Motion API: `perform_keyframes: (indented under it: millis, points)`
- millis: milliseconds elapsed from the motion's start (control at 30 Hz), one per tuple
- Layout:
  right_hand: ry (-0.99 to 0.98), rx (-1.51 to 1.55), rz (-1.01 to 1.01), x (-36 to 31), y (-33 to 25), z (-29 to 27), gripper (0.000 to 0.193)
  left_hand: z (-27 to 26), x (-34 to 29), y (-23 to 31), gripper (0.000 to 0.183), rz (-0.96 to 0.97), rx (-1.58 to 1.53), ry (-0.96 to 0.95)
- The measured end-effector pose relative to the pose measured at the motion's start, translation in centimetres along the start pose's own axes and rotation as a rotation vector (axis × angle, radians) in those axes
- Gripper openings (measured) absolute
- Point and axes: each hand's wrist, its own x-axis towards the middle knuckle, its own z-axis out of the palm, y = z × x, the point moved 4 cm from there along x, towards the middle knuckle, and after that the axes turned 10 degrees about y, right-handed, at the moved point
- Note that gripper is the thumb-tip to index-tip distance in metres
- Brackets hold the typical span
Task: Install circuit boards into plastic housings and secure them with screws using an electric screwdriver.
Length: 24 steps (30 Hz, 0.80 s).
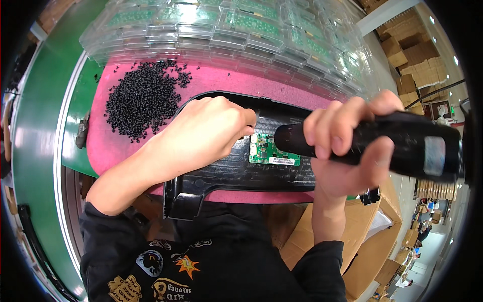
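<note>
So we've got our right hand [347,146] wrapped tight around a chunky black electric screwdriver [372,143], fingers closed all the way round its body, with the front end sitting right over the small green circuit board [269,151] that lies on the black plastic housing [241,171] in the middle of the pink mat [121,146]. Our left hand [201,133] rests on the housing just left of the board, fingertips pinched together at the board's edge, though we can't tell if there's anything between them. A heap of small black screws [143,98] sits on the mat off to the left, and stacked clear trays of more green boards [226,30] run along the far side.
</note>
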Motion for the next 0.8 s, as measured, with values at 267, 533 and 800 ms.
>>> perform_keyframes:
  millis: [267, 533, 800]
  points:
    - [-0.025, -0.053, 0.054, 0.2, 1.8, -0.3, 0.041, -0.2, -0.2, -0.1, 0.012, -0.054, -0.007, -0.021]
    - [-0.036, -0.046, 0.075, 0.0, 2.7, 0.0, 0.038, -0.5, -0.3, 0.1, 0.012, -0.03, -0.008, -0.016]
    - [-0.138, -0.238, -0.044, 0.6, 3.7, 0.2, 0.04, -0.2, -0.3, 0.2, 0.015, -0.029, -0.018, 0.005]
